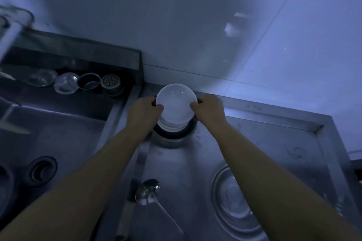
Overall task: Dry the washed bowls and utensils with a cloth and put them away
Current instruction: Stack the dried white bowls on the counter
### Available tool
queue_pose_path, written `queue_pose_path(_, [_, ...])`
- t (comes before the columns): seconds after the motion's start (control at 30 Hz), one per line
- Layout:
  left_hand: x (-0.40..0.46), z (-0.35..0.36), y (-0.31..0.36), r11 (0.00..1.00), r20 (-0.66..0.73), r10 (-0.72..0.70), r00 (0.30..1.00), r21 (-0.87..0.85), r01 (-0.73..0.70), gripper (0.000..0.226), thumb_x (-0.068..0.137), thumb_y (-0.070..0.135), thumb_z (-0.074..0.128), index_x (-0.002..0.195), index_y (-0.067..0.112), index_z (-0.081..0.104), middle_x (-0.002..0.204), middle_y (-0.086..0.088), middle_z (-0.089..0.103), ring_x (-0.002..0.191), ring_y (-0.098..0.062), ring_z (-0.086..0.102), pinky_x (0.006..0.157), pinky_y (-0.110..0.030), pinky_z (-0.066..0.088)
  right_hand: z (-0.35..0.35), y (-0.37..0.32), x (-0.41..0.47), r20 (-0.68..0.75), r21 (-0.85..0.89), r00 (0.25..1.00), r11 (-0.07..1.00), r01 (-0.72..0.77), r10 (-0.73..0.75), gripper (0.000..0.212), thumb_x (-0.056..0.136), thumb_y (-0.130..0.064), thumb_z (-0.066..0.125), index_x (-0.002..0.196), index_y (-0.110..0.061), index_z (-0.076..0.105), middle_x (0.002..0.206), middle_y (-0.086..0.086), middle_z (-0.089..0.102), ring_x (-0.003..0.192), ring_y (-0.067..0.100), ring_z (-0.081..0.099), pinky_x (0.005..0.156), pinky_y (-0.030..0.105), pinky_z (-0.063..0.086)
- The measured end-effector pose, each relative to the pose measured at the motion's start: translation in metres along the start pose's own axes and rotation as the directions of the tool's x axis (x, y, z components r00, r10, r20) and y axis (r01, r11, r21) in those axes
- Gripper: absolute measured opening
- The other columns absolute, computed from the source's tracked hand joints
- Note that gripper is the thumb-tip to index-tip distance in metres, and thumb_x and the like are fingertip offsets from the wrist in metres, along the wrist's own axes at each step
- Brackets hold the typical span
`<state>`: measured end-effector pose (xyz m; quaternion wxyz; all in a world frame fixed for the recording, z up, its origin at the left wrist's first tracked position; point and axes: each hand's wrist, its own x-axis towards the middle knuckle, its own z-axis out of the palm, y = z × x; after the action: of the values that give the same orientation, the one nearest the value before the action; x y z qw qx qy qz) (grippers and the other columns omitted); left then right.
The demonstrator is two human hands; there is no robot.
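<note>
White bowl (176,103) faced up atop a stack at the counter's (264,137) back edge, left hand (144,110) and right hand (210,108) pinched opposite rims — thumbs inside, open steel nearer.

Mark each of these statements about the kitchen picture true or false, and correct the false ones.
1. Both hands hold the white bowl. True: the left hand and right hand grip its rim on opposite sides.
2. The bowl sits alone on the counter. False: it tops a stack of bowls in a dark pot.
3. A ladle lies near the person. True.
4. A cloth is wrapped round the bowl. False: no cloth shows.
5. The sink is to the right of the bowl. False: it is to the left.
</note>
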<state>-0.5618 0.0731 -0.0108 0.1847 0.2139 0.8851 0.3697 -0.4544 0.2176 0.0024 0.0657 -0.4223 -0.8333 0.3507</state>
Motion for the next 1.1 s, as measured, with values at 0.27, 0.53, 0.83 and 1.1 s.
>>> queue_pose_path(0.27, [0.022,0.008,-0.019,0.991,0.095,-0.069,0.993,-0.111,0.080,0.016,0.076,0.020,0.056,0.069,0.010,0.067,0.069,-0.012,0.067,0.066,-0.024,0.063,0.053,-0.026,0.037,0.021,0.006,0.019,0.021,-0.030,0.995,0.995,-0.099,0.100,0.020,0.075,-0.014,0.060,0.059,-0.005,0.053,0.054,0.008,0.058,0.049,0.020,0.055,0.049,0.024,0.045])
queue_pose_path(0.53, [0.022,0.009,-0.021,0.996,0.086,-0.033,0.996,-0.084,0.040,0.016,0.080,0.024,0.057,0.077,0.013,0.068,0.065,-0.001,0.064,0.063,-0.016,0.058,0.049,-0.023,0.036,0.024,0.009,0.019,0.005,-0.034,0.995,0.995,-0.097,0.097,0.032,0.077,-0.015,0.060,0.048,-0.013,0.045,0.041,-0.003,0.053,0.031,0.003,0.048,0.042,0.020,0.044])
queue_pose_path(0.83, [-0.037,0.003,-0.013,0.989,-0.095,0.131,0.987,0.078,-0.124,0.031,0.085,0.024,0.057,0.115,0.021,0.059,0.107,-0.001,0.057,0.089,-0.020,0.058,0.065,-0.026,0.040,-0.002,0.014,-0.040,-0.037,-0.102,0.999,0.995,0.009,-0.013,0.024,0.087,-0.028,0.057,0.088,-0.009,0.071,0.072,0.007,0.070,0.071,0.022,0.066,0.075,0.034,0.054])
queue_pose_path(1.1, [-0.155,0.054,0.027,0.955,0.149,0.265,0.953,0.092,-0.281,0.037,0.087,0.023,0.056,0.124,0.021,0.057,0.117,0.000,0.059,0.099,-0.017,0.057,0.082,-0.027,0.040,-0.069,0.089,-0.159,-0.099,-0.123,0.995,0.992,-0.015,0.003,0.022,0.088,-0.026,0.060,0.106,-0.024,0.072,0.093,-0.004,0.073,0.087,0.013,0.066,0.083,0.027,0.049])
